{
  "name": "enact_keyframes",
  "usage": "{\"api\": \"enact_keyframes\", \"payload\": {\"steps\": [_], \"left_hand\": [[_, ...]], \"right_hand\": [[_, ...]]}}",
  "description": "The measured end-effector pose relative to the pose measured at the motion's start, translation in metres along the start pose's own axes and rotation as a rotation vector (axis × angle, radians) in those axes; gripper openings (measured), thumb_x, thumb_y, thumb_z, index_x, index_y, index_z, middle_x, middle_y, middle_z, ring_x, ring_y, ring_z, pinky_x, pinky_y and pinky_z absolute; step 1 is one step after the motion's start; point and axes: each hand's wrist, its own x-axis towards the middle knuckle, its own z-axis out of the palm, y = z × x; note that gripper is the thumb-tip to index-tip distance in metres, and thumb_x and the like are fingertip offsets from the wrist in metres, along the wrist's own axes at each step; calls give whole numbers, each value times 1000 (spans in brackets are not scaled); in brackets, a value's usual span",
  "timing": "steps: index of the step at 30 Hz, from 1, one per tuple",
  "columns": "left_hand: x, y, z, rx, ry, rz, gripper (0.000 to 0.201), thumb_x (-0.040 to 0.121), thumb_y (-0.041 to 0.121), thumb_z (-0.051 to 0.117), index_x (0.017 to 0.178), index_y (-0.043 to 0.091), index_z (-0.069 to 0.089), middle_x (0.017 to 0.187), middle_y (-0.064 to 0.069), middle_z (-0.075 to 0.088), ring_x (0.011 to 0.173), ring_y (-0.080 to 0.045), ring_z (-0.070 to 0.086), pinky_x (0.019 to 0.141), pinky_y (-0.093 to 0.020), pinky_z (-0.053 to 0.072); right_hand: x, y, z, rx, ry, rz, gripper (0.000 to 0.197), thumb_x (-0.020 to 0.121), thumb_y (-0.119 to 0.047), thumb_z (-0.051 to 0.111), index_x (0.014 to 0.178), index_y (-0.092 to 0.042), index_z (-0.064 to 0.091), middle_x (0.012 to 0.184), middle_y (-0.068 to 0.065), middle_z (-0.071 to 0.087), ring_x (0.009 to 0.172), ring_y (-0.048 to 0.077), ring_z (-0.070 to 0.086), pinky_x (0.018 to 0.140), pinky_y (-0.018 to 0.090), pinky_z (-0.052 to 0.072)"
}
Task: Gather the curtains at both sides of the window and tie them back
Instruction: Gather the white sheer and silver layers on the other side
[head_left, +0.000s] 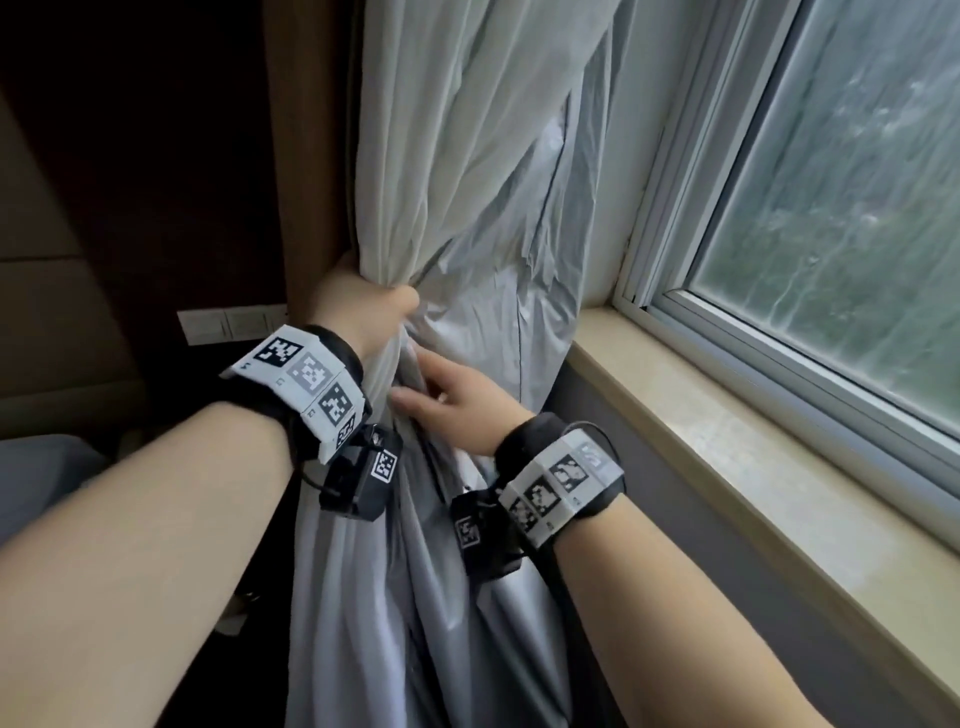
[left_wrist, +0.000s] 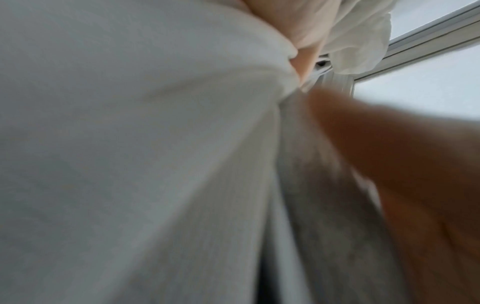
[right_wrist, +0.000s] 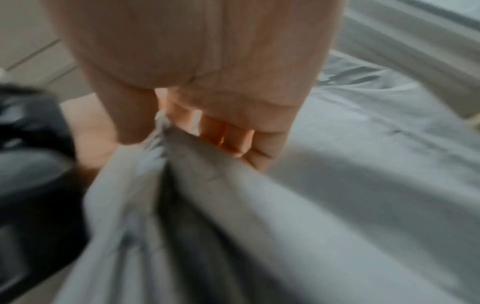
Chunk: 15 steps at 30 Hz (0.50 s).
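Note:
A pale grey-white curtain (head_left: 467, 182) hangs bunched at the window's left side. My left hand (head_left: 395, 304) grips the gathered bundle at about sill height, thumb in front and fingers hidden behind the cloth. In the left wrist view the curtain (left_wrist: 130, 144) fills the frame and narrows towards my left fingers (left_wrist: 303, 59). Just below, my right hand (head_left: 415, 382) reaches into the folds. The right wrist view shows my right hand (right_wrist: 166, 131) pinching a grey fold of the curtain (right_wrist: 285, 226) between thumb and fingers. No tie-back is visible.
The window (head_left: 831, 208) with streaked glass is on the right, above a beige stone sill (head_left: 727, 441). A dark wooden panel (head_left: 306, 156) and a wall switch plate (head_left: 223, 325) lie left of the curtain. The curtain's lower part hangs between my forearms.

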Motion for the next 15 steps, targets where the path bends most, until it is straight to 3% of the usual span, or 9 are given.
{"api": "enact_keyframes", "payload": {"steps": [1,3,5,7,9,11,13,15], "left_hand": [[2,-1,-1,6,16,-9,38,74,19,64,109,6,64,108,-10,68,102,-25,62,73,-25,42],[5,-2,-3,3,18,-21,41,74,19,64,112,6,62,112,-10,66,104,-27,60,82,-28,45],[4,-2,-2,-10,11,-18,41,74,17,64,113,5,62,113,-9,66,105,-27,60,80,-26,44],[0,-1,0,-14,3,-7,40,75,15,64,113,5,62,114,-9,66,105,-26,59,76,-24,40],[-2,1,1,-16,3,-3,39,75,15,64,113,5,62,115,-8,66,106,-26,59,76,-22,39],[-3,1,1,-16,5,-15,38,76,15,63,113,6,62,114,-7,66,105,-25,59,74,-21,39],[-3,1,2,-17,13,-22,37,76,15,62,112,7,62,111,-7,66,103,-25,60,73,-22,38],[-3,1,4,-24,25,-24,37,75,15,61,111,6,63,110,-9,67,102,-26,61,71,-23,39]], "right_hand": [[-1,8,-9,84,81,55,37,92,-32,54,127,-20,56,120,-1,63,107,9,57,96,24,42],[3,36,-31,207,471,163,32,89,-38,57,108,-14,67,98,1,68,90,12,61,88,31,49],[10,67,-49,207,715,288,56,77,-47,68,123,-18,55,112,-2,61,103,13,58,97,39,47],[20,90,-57,263,660,450,103,63,-56,76,144,-20,24,141,2,42,128,18,43,110,42,35],[30,103,-61,354,606,542,119,65,-51,78,149,-20,1,153,9,24,139,23,29,115,43,26],[36,108,-67,434,559,554,107,74,-45,74,149,-19,3,151,9,28,135,23,35,112,38,30],[40,108,-65,367,472,531,74,82,-44,66,140,-14,33,131,3,51,114,19,53,99,31,42],[41,106,-59,186,479,465,41,86,-43,59,114,-13,58,108,1,66,97,18,62,92,34,49]]}}
